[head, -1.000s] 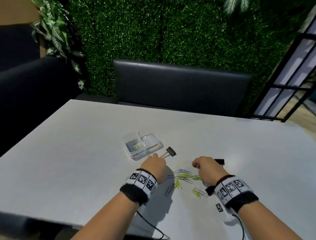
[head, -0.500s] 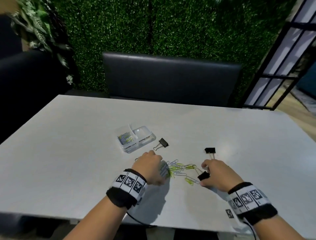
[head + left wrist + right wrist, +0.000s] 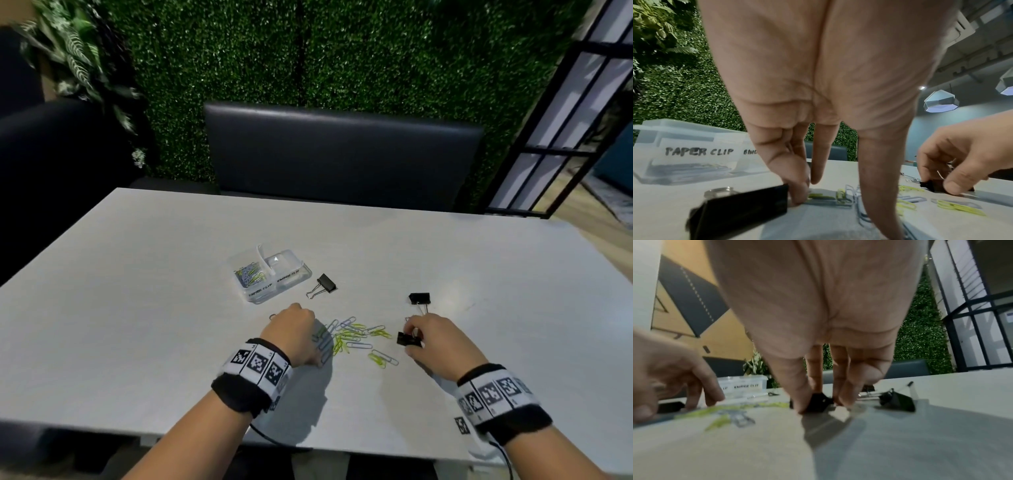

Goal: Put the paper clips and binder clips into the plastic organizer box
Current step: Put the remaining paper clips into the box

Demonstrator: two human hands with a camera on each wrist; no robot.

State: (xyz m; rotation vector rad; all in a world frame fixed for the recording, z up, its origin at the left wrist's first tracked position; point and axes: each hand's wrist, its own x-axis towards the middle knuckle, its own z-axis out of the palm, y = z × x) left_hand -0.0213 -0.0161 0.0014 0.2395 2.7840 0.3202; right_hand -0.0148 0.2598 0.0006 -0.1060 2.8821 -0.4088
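Note:
The clear plastic organizer box [image 3: 291, 281] stands at mid-table, with several paper clips [image 3: 250, 275] in its left compartment. Loose blue and yellow paper clips [image 3: 354, 337] lie scattered between my hands. My left hand [image 3: 318, 349] reaches down at the pile's left edge, fingertips [image 3: 797, 197] touching clips and thumb spread apart. A black binder clip [image 3: 740, 209] lies just left of those fingers. My right hand [image 3: 410, 340] pinches another black binder clip [image 3: 404, 339] against the table. Two more binder clips lie loose, one [image 3: 323, 284] by the box and one [image 3: 419, 298] beyond my right hand.
The white table [image 3: 137, 308] has bare surface on the left, the right and behind the box. A dark chair [image 3: 342, 154] stands at the far edge before a green hedge wall. A cable [image 3: 263, 437] hangs over the near edge.
My left hand has drawn back from the binder clip by the box to the paper clip pile. My right hand has pulled nearer and taken hold of a binder clip.

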